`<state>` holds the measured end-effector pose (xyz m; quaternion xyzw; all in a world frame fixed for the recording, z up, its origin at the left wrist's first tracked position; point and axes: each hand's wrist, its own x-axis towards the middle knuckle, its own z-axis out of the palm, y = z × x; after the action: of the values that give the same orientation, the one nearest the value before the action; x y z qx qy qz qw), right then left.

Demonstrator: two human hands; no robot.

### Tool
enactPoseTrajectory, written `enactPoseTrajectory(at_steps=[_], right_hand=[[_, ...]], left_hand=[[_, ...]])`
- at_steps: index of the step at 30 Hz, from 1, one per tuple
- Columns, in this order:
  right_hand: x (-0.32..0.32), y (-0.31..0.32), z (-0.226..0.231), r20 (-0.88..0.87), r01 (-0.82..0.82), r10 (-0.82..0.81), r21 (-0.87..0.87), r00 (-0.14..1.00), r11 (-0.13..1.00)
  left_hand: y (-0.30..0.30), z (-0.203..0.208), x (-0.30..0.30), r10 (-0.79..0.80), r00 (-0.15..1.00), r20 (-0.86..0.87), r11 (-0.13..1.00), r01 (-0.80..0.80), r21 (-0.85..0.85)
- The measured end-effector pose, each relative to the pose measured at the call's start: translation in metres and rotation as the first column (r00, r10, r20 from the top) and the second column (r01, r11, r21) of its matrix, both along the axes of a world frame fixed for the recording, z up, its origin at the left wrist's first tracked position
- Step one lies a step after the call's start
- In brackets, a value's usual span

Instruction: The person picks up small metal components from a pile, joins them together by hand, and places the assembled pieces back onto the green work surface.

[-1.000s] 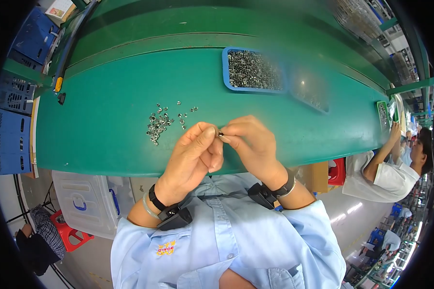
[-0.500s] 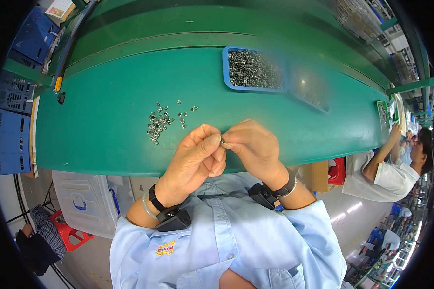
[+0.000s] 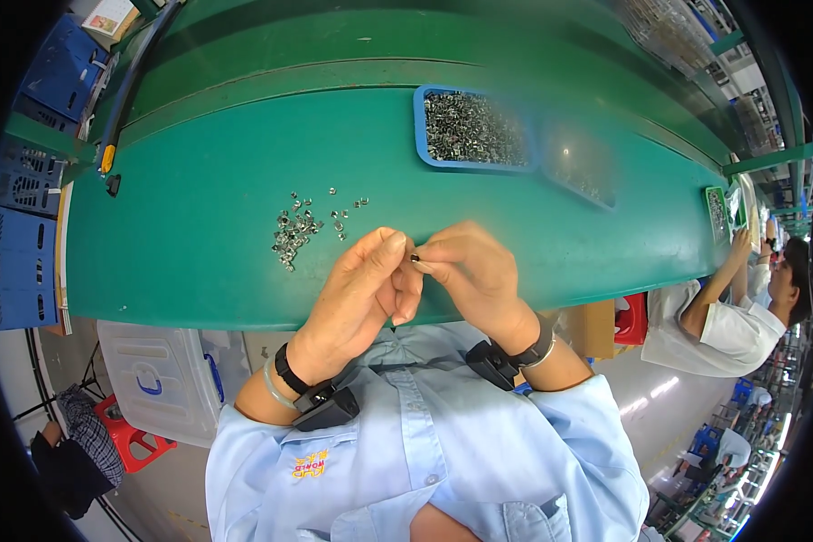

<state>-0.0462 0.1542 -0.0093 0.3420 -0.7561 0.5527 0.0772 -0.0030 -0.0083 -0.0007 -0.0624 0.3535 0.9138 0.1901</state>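
Both hands meet above the front part of the green table, fingertips close together. Between the thumb and index finger of my right hand [image 3: 472, 268] is a small dark part [image 3: 415, 258], pinched at the tips. My left hand [image 3: 363, 282] is right beside it, thumb against the curled fingers; whatever it may hold is hidden. A loose pile of small shiny metal pieces [image 3: 294, 233] lies on the table beyond my left hand, with a few strays to its right. Farther back, a blue tray [image 3: 419, 135] is filled with many similar small pieces.
Right of the blue tray sits a hazy, blurred second tray [image 3: 587, 176]. A clear lidded bin [image 3: 154, 375] stands below the table's left front edge, near blue crates [image 3: 20, 262]. At far right a co-worker [image 3: 723, 330] sits at the same table by a green tray [image 3: 716, 215].
My left thumb has lifted and drawn slightly back from the fingertips of my right hand. The dark part now shows more clearly in the right pinch.
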Motion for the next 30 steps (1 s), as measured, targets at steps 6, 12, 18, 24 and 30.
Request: enactPoseTrajectory(at_steps=[6, 12, 18, 24, 30], right_hand=[[-0.001, 0.002, -0.002, -0.035, 0.013, -0.013, 0.003, 0.999, 1.0], [0.002, 0.0, -0.003, 0.039, -0.001, 0.002, -0.017, 0.999, 1.0], [-0.039, 0.017, 0.013, -0.16, 0.169, -0.15, 0.116, 0.976, 0.979], [-0.102, 0.04, 0.016, -0.212, 0.386, -0.332, 0.328, 0.919, 0.862], [-0.076, -0.011, 0.008, -0.254, 0.147, -0.032, 0.448, 0.967, 0.882]], left_hand=[[0.0, -0.001, -0.003, -0.051, 0.999, -0.011, 0.998, 0.05, -0.025], [0.001, 0.0, 0.004, -0.019, 1.0, 0.016, 0.998, 0.02, -0.052], [-0.002, 0.005, -0.004, 0.105, 0.994, 0.009, 0.994, -0.105, 0.033], [-0.024, -0.014, 0.01, 0.101, 0.994, 0.032, 0.995, -0.1, -0.021], [-0.033, -0.021, 0.017, 0.107, 0.993, 0.056, 0.994, -0.106, -0.023]])
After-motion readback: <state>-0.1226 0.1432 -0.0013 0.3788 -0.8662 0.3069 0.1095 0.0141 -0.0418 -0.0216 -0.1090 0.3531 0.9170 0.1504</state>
